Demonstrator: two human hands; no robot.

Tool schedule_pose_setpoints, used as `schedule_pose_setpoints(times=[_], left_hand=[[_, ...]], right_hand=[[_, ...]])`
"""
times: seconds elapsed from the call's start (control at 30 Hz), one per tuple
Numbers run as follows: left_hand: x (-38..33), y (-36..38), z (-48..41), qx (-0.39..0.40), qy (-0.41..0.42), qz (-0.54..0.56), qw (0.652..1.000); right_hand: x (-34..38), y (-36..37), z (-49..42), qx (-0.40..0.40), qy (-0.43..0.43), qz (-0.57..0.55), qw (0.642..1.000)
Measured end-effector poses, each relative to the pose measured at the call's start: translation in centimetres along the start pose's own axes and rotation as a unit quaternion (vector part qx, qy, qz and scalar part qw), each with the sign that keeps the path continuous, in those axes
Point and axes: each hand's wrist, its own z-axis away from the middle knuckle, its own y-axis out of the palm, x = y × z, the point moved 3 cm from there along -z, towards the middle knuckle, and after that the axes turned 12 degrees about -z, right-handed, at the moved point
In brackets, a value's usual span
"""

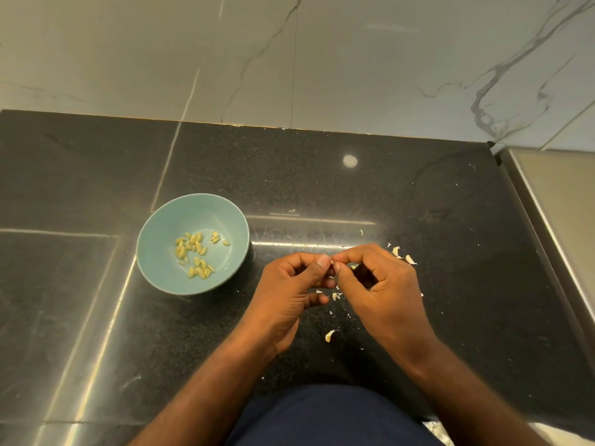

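Two hands meet over the front half of the surface (418, 204), about midway between its left and right edges. The left hand (296, 284) and the right hand (376, 281) pinch one small pale thing (332, 259) between thumbs and first fingers, so each grip is closed on it. Only a tiny speck peeks out. The fingertips hide the rest, so I cannot tell what it is.

Pale shell bits (409, 259) lie on the surface just beside the right hand, under both hands, and nearer the front edge. Left of the hands sits a blue-green bowl (161, 226), close but not touching them. A small heap of yellow-green seeds (196, 252) lies in its bottom.

The surface is black, speckled and shiny, with a round spot of light (350, 160) on it. Its back edge meets a pale wall (354, 59) with dark veins. A grey metal ledge (553, 201) runs along the right edge and is cut off. Dark blue cloth (322, 416) covers part of the front edge, blurry and cut off at the bottom.
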Motion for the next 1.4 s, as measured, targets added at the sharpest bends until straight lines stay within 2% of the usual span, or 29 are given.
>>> schedule_pose_setpoints(times=[0.13, 0.47, 0.57, 0.67, 0.83, 0.9, 0.97, 1.03, 1.13, 1.23, 1.4], left_hand=[[0.0, 0.0, 0.0, 0.003, 0.007, -0.016, 1.0], [0.1, 0.3, 0.2, 0.017, 0.022, -0.063, 0.998], [-0.1, 0.4, 0.4, 0.028, 0.022, -0.063, 0.997], [-0.4, 0.5, 0.5, 0.043, 0.016, -0.042, 0.998], [-0.5, 0.2, 0.4, 0.034, 0.016, -0.03, 0.999], [-0.5, 0.1, 0.3, 0.028, 0.02, -0.032, 0.999], [-0.4, -0.1, 0.3, 0.025, 0.027, -0.037, 0.999], [-0.2, -0.2, 0.3, 0.025, 0.029, -0.038, 0.999], [0.0, -0.3, 0.3, 0.021, 0.028, -0.028, 0.999], [0.2, -0.4, 0.2, 0.013, 0.031, -0.03, 0.999], [0.5, -0.3, 0.1, 0.009, 0.028, -0.06, 0.998]], right_hand=[[-0.4, 0.0, 0.1, -0.002, -0.014, 0.027, 1.0], [-1.0, 0.4, 0.4, 0.017, 0.016, -0.005, 1.0], [-1.1, 0.4, 0.4, 0.027, 0.044, -0.055, 0.997], [-0.8, 0.7, 0.3, 0.032, 0.111, -0.147, 0.982], [-1.1, 0.3, 0.1, -0.01, 0.162, -0.22, 0.962], [-1.1, 0.1, 0.1, -0.033, 0.161, -0.212, 0.963], [-1.2, -0.2, 0.0, -0.053, 0.159, -0.157, 0.973], [-1.4, -0.3, -0.1, -0.045, 0.17, -0.12, 0.977], [-1.8, 0.0, -0.2, -0.002, 0.207, -0.138, 0.969], [-1.2, 0.5, 0.0, 0.037, 0.19, -0.186, 0.963], [-1.3, 0.7, 0.1, 0.035, 0.191, -0.179, 0.965]])
